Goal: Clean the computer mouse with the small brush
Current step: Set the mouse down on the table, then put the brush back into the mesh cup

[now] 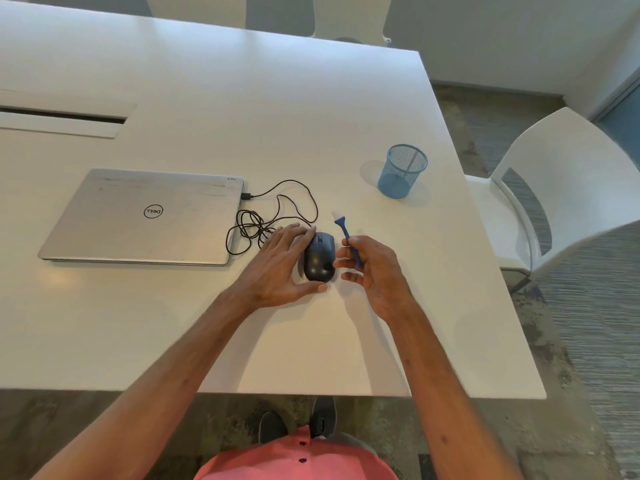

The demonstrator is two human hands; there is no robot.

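Observation:
A dark wired computer mouse (319,259) lies on the white table (242,98). My left hand (280,268) cups its left side, with fingers at the front and the thumb at the rear. Just right of the mouse, my right hand (372,268) holds a small blue brush (348,237) by its handle. The white bristles point up and away, off the mouse. The mouse cable (277,209) coils toward the laptop.
A closed silver laptop (142,216) lies left of the mouse with the cable plugged into it. A blue mesh pen cup (403,171) stands at the back right. A white chair (561,188) sits beyond the table's right edge. A cable slot (62,116) is at far left.

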